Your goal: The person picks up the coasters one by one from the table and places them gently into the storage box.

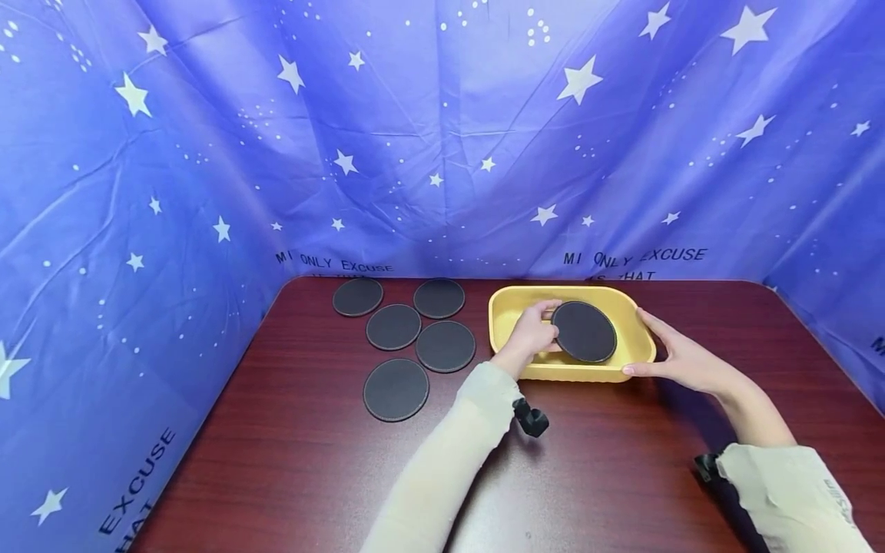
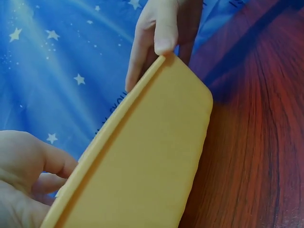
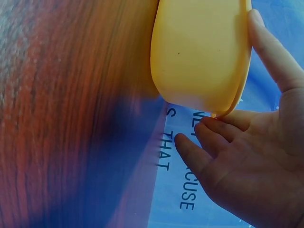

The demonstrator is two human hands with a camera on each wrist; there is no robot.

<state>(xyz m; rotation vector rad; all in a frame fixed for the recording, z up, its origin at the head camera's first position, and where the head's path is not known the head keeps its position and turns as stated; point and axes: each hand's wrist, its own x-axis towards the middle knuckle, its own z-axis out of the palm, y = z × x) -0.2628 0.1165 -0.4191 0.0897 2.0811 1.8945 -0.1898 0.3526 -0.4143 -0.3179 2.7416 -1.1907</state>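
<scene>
A yellow oblong container (image 1: 502,338) sits on the table, seen from its long outer side in the left wrist view. My left hand (image 1: 531,332) reaches over its front rim and pinches the left edge of a round black coaster (image 1: 585,332), which is tilted inside the container. In the left wrist view the container wall partly hides the left hand's fingers and all of the coaster. My right hand (image 1: 691,361) grips the container's right end, thumb at the front corner and fingers toward the back; its fingertips (image 3: 209,124) show close to the rim in the right wrist view.
Several more round black coasters, among them a front one (image 1: 396,390), lie flat on the dark red wooden table (image 1: 311,461) left of the container. A blue star-print cloth (image 1: 415,138) hangs along the table's back and sides.
</scene>
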